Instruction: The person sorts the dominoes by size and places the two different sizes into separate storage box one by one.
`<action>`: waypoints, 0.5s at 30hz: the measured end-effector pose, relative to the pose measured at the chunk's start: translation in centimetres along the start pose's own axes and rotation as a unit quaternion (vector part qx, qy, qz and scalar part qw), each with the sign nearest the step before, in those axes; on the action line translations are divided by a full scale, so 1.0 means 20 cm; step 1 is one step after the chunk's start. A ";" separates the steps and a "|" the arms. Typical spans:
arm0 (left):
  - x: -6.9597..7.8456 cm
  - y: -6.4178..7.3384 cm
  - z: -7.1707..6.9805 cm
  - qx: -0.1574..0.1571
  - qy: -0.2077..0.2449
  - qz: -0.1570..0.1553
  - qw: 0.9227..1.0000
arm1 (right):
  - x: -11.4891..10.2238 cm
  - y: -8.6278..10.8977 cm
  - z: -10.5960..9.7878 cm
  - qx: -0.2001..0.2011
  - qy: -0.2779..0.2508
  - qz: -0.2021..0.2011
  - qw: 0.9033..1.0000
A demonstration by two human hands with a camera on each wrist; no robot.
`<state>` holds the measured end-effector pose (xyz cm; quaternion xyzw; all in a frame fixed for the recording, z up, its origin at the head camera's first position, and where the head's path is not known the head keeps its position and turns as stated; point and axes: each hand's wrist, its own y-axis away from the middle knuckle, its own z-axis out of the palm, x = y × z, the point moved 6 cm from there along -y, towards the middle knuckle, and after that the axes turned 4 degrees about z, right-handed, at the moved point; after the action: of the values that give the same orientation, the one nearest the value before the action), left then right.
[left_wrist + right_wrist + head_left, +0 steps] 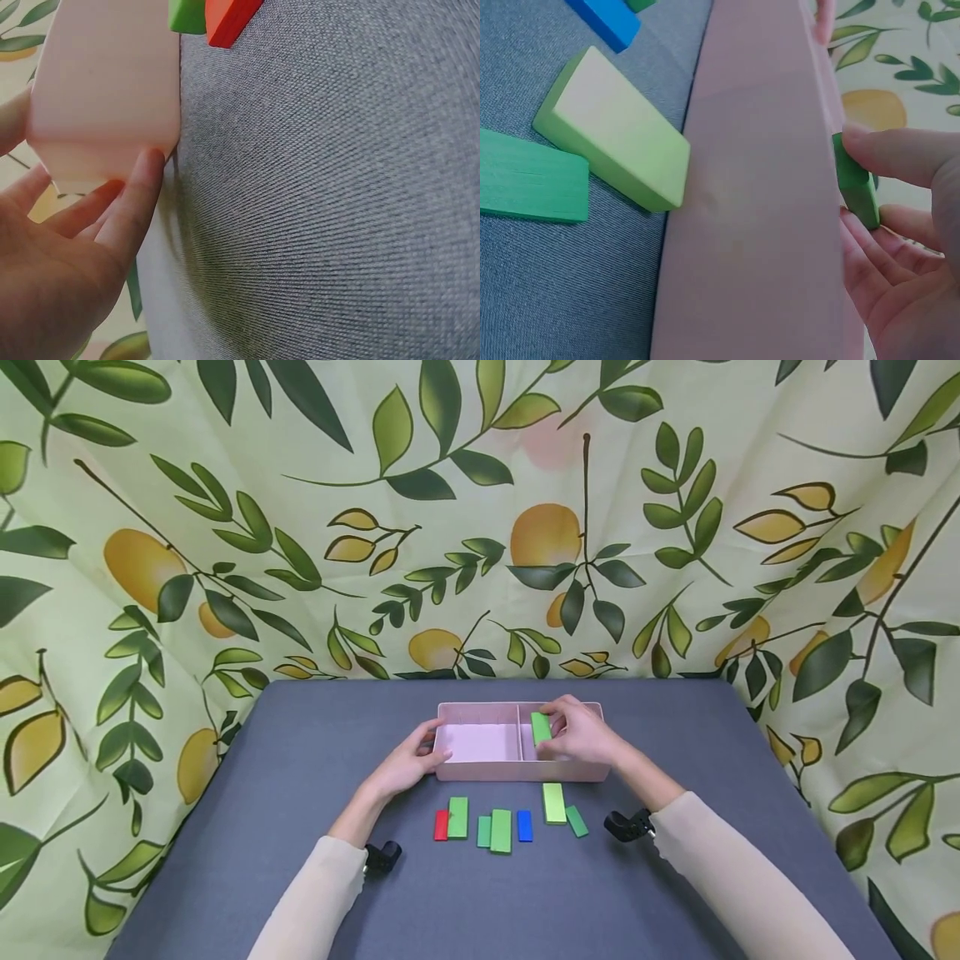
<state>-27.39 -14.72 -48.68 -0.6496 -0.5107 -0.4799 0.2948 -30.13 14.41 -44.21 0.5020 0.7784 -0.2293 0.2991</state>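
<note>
A pink two-compartment box (480, 772) stands on the grey table. My left hand (403, 765) grips its left end, fingers and thumb spread around the corners; in the left wrist view they touch the end wall. My right hand (583, 735) pinches a green block (540, 728) between thumb and fingers, over the smaller right compartment. In the right wrist view, the box wall partly hides this green block (857, 184). The larger left compartment shows a bare floor. Whether the held block touches the box floor, I cannot tell.
In front of the box lie a red block (441, 825), a blue block (525, 827), a light green block (554, 803) and several other green ones, including a small tilted block (577, 821). Leaf-patterned cloth (465, 602) hangs behind the table (315, 727).
</note>
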 end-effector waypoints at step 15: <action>0.00 0.00 0.01 -0.001 0.017 0.012 1.000 | 0.05 -0.09 0.11 -0.056 0.054 0.016 0.997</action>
<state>-27.33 -14.55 -48.68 -0.6476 -0.4973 -0.4877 0.3090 -31.64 12.91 -46.47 0.5086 0.7967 -0.1533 0.2883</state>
